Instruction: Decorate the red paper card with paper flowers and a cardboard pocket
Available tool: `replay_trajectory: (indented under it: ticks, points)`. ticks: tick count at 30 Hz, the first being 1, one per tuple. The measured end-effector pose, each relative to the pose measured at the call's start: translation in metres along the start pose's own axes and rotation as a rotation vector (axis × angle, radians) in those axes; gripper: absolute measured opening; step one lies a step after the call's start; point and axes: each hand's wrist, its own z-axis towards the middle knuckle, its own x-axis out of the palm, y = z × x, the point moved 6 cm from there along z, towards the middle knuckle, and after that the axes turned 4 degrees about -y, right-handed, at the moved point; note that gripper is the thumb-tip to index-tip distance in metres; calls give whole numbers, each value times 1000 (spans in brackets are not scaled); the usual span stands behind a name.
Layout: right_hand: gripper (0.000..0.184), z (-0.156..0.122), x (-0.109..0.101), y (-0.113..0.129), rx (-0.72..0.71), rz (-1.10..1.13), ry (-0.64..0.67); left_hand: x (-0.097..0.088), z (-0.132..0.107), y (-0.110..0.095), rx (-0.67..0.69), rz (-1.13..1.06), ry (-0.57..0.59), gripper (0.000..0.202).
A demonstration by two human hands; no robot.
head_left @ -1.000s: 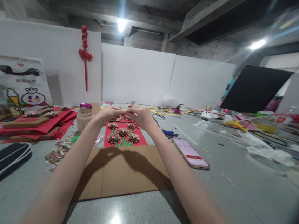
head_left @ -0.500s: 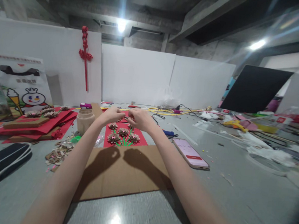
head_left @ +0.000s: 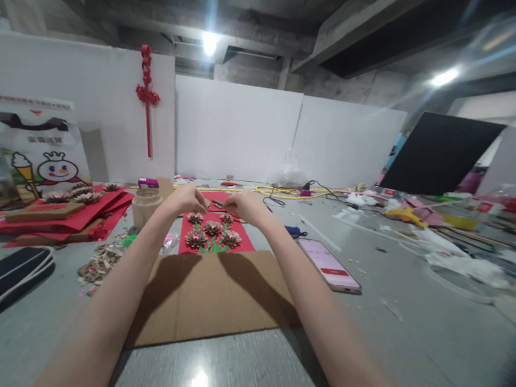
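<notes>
My left hand (head_left: 188,199) is over the far left of a red sheet (head_left: 247,239), fingers bent down and tips together; anything in them is too small to make out. My right hand (head_left: 246,207) is opposite, thumb and fingers pinched beside a thin dark piece (head_left: 217,204) whose kind I cannot tell. Below both hands, several brown layered flowers (head_left: 213,229) with green stems (head_left: 217,245) are on the red sheet. A brown cardboard sheet (head_left: 215,302) lies between the red sheet and me, under my forearms.
A phone (head_left: 330,266) lies right of the cardboard. Left are a cloudy jar (head_left: 145,207), a heap of scraps (head_left: 100,263), stacked red sheets (head_left: 79,219) with flowers, and a black case (head_left: 0,290) with a white cable. Yellow cord (head_left: 276,191) runs along the back.
My hands have moved slightly apart, the left one leftward and the right one rightward. The thin dark piece and more of the red sheet now show between them.
</notes>
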Motion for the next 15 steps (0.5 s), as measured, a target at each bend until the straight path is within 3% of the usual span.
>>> replay_trajectory:
  ticks: [3, 7, 12, 15]
  points:
    - [9, 0, -1, -3, 73, -10, 40, -2, 1, 4, -28, 93, -30, 24]
    - [22, -1, -6, -3, 110, -76, -4, -2, 0, 3, -34, 116, -29, 31]
    - [11, -1, -2, -3, 11, -45, -25, 6, 0, 6, -32, 42, 84, 21]
    - [16, 0, 1, -6, -12, -44, -31, 10, 2, 11, -54, -41, 130, 12]
